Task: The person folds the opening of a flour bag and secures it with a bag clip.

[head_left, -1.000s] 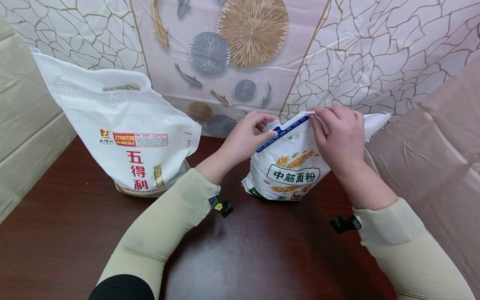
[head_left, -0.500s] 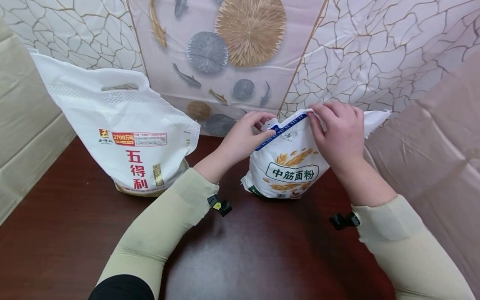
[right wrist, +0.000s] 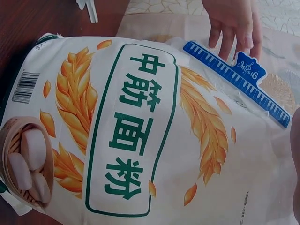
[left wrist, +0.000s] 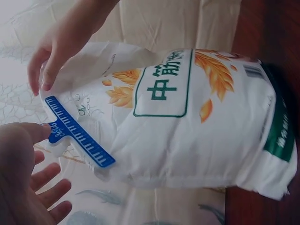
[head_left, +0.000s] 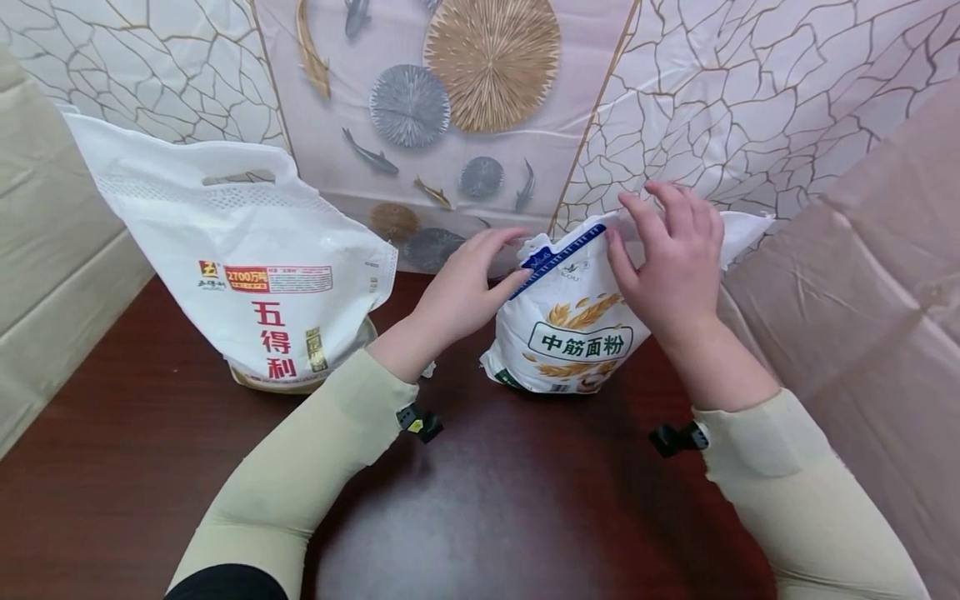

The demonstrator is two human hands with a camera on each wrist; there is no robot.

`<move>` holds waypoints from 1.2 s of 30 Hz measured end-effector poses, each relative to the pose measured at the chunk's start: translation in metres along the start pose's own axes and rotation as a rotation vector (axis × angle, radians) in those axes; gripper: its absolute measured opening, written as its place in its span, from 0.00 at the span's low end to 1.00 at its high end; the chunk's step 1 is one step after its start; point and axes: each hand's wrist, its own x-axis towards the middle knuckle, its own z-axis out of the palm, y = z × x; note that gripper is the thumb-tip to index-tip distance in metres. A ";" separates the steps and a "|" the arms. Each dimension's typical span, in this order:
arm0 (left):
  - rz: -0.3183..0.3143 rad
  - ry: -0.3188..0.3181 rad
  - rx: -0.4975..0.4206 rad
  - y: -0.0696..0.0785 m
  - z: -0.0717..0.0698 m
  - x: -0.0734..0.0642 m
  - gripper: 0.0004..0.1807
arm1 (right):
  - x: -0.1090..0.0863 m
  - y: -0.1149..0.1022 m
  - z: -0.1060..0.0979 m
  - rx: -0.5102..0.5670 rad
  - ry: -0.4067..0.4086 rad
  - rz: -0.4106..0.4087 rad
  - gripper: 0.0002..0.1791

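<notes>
A white flour bag [head_left: 577, 317] with a green-framed label and printed wheat ears stands on the table. Across its folded top sits a blue bag clip [head_left: 558, 262] with a piano-key pattern. My left hand [head_left: 465, 287] is beside the clip's tab, thumb and fingers spread apart; in the left wrist view its thumb overlaps the tab. Over the right part of the bag's top is my right hand [head_left: 671, 258], fingers spread, with the thumb near the clip's end. The right wrist view shows the clip [right wrist: 236, 84] lying along the fold.
A larger white flour bag [head_left: 255, 242] with a cut-out handle and red lettering stands at the left. A small white object [head_left: 429, 369] lies on the dark brown table [head_left: 465, 500] behind my left wrist. Patterned cloth [head_left: 480, 125] hangs close behind the bags.
Both hands have let go of the clip and the bag's top. My left hand has drawn back leftward; the right hand's fingers have lifted and spread. The clip stays on the bag.
</notes>
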 end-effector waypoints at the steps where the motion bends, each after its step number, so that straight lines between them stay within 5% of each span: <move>1: 0.009 0.003 0.042 -0.001 -0.002 -0.003 0.31 | 0.000 -0.001 0.001 0.006 0.010 -0.010 0.23; 8: 0.110 0.001 0.252 -0.008 -0.012 -0.029 0.35 | -0.007 -0.014 0.005 0.089 0.073 -0.078 0.26; 19: 0.197 -0.004 0.365 -0.022 -0.029 -0.073 0.34 | -0.033 -0.038 0.013 0.189 0.027 -0.204 0.26; 25: 0.181 -0.006 0.385 -0.029 -0.041 -0.095 0.34 | -0.054 -0.051 0.028 0.242 -0.053 -0.285 0.27; 36: 0.173 0.134 0.367 -0.042 -0.066 -0.123 0.32 | -0.091 -0.076 0.049 0.275 -0.305 -0.315 0.31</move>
